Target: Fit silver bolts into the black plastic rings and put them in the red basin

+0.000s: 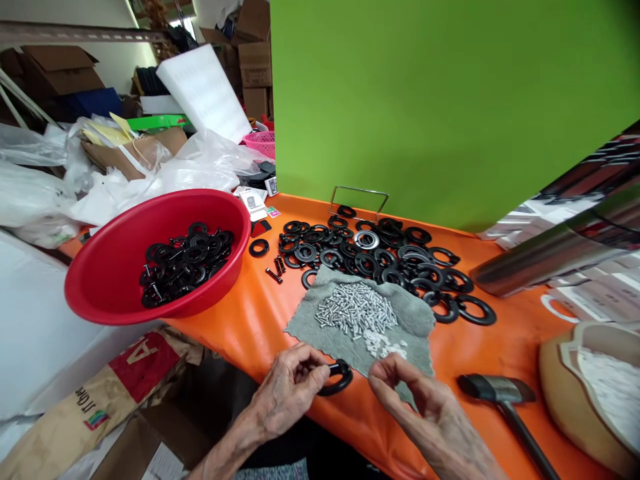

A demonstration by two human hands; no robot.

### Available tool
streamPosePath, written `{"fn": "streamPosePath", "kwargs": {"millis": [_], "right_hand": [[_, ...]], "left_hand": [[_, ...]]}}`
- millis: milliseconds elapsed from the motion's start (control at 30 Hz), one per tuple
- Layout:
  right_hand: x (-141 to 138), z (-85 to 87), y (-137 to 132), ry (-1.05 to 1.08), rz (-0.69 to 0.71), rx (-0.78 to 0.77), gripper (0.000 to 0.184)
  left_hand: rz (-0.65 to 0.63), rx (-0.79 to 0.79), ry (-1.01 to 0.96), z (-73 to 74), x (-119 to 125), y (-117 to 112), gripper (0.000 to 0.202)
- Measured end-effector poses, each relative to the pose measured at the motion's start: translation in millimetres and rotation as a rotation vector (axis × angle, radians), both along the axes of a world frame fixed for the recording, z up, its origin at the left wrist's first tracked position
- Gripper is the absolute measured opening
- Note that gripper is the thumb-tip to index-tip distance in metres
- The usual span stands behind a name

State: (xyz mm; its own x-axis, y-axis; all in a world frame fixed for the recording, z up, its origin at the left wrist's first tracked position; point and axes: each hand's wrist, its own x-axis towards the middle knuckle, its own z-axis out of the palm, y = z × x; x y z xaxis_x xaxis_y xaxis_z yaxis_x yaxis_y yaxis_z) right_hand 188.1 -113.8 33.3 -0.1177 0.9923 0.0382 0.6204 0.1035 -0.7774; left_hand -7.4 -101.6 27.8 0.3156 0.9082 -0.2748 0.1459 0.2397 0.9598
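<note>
My left hand (pixel 295 387) pinches a black ring (pixel 341 381) over the table's front edge. A short shiny piece shows on the ring beside my fingertips. My right hand (pixel 407 393) hovers to the right of the ring, apart from it, with thumb and forefinger tips pressed close. Whatever sits between those tips, if anything, is too small to make out. Just beyond both hands lies a grey-green cloth (pixel 305 313) bearing a heap of small silver pins (pixel 356 308) and a few small white pieces (pixel 383 345).
Many black rings (pixel 367 265) pile up behind the cloth. A red basin (pixel 105 280) at left holds more black parts. A hammer (pixel 500 390) and a tan tub (pixel 560 380) with white contents stand right. A green panel (pixel 450 100) rises behind the orange table (pixel 240 333).
</note>
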Motion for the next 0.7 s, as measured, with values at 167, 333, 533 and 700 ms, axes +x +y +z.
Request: {"fn": "streamPosePath", "kwargs": {"millis": [167,333,533,700], "right_hand": [[5.6,-7.6,3.7,-0.001,-0.016,0.051,0.023],[10.6,-24.8,13.8,-0.081,-0.167,0.21,0.022],[-25.3,-27.9,-19.4,0.27,-0.086,0.054,0.044],[-38.0,-42.5,-30.3,0.499,-0.087,-0.069,0.048]], "left_hand": [[0.007,0.147,0.171,-0.4,3.4,-3.0,0.017],[0.08,0.042,0.049,-1.4,7.5,-3.6,0.022],[0.168,-0.083,-0.177,-2.3,14.4,-8.8,0.034],[0.203,-0.105,-0.233,-4.0,15.3,-14.9,0.036]]}}
